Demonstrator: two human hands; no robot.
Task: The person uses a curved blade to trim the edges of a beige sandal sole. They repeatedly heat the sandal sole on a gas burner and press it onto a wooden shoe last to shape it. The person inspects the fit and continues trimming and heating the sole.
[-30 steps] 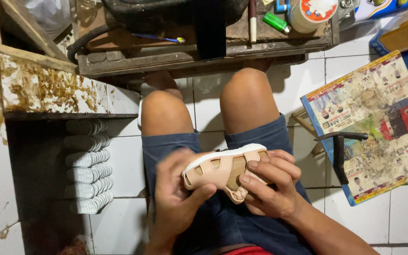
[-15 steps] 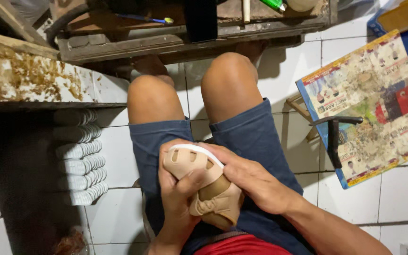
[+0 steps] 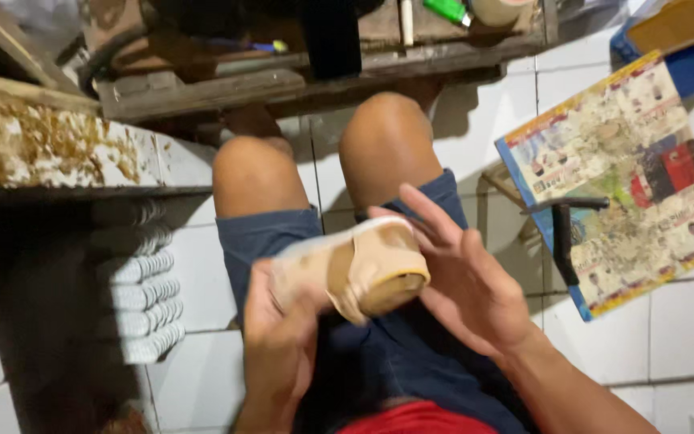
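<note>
1. Head view, centre of frame: person is sitting over a white tile floor point(image 3: 668, 321), turning a small tan sandal point(image 3: 355, 269) above the lap. Step in hand, by my read: checking/handling the sandal, toe end facing right.
2. Next move likely calls for a steadier two-hand hold; pic is blurred w/ motion.
3. Left hand point(image 3: 279, 337), lower centre: is gripping the sandal's heel end, fingers closed round it.
4. Right hand point(image 3: 467, 281): is spread open, fingers splayed, palm touching the sandal's right side.
5. Printed paper sheet point(image 3: 628, 177) is lying at right.

Bare knees, dark blue shorts point(image 3: 411, 362) — red shirt hem point(image 3: 419, 419), bare forearms
</note>
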